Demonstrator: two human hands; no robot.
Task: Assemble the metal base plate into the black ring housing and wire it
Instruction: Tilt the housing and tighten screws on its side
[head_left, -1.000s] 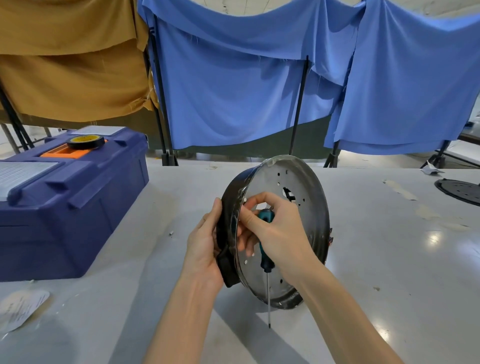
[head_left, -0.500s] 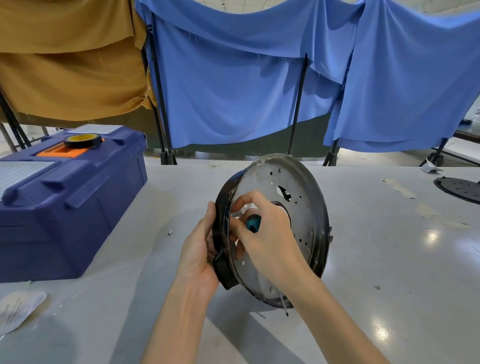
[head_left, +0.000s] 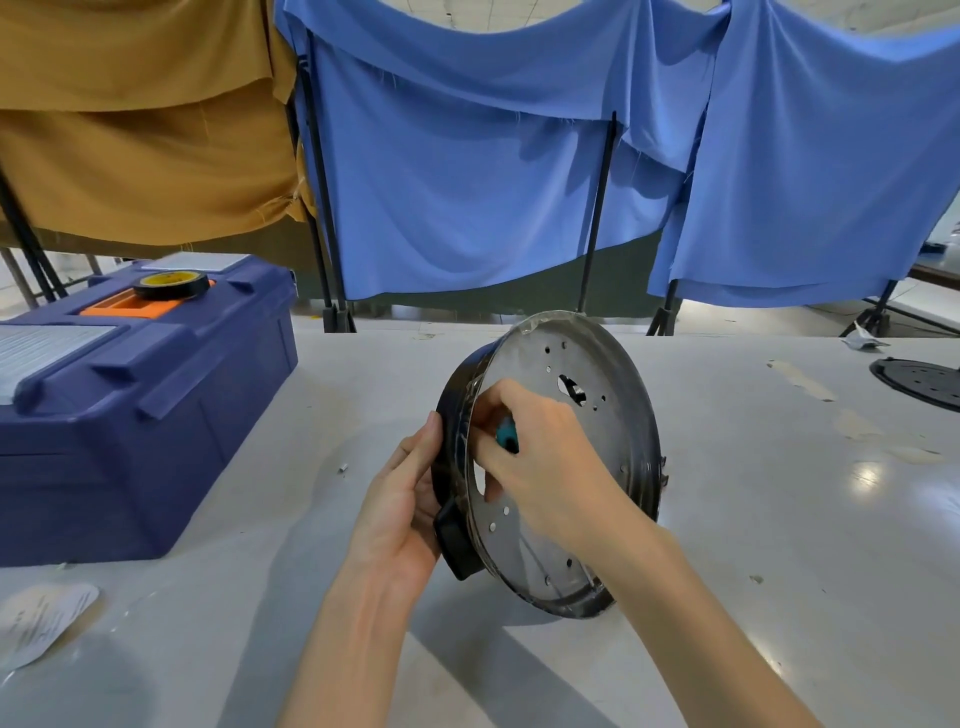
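The black ring housing (head_left: 451, 415) stands on edge on the grey table, tilted, with the round perforated metal base plate (head_left: 597, 374) seated inside it and facing me. My left hand (head_left: 400, 499) grips the housing's left rim from behind, beside a black tab at the lower left. My right hand (head_left: 540, 457) lies over the plate's face with its fingers curled round a screwdriver with a teal handle (head_left: 506, 434). The screwdriver's thin shaft (head_left: 540, 561) runs down under my palm across the plate. Its tip is hard to make out.
A dark blue toolbox (head_left: 130, 415) stands at the left with a roll of black tape (head_left: 171, 285) on its lid. A paper label (head_left: 41, 618) lies at the front left. Another black perforated disc (head_left: 919, 382) sits at the far right. Blue and tan cloths hang behind the table.
My right hand has turned the screwdriver so its shaft no longer sticks out below the housing but lies across the plate. The housing has tilted a little more towards me.
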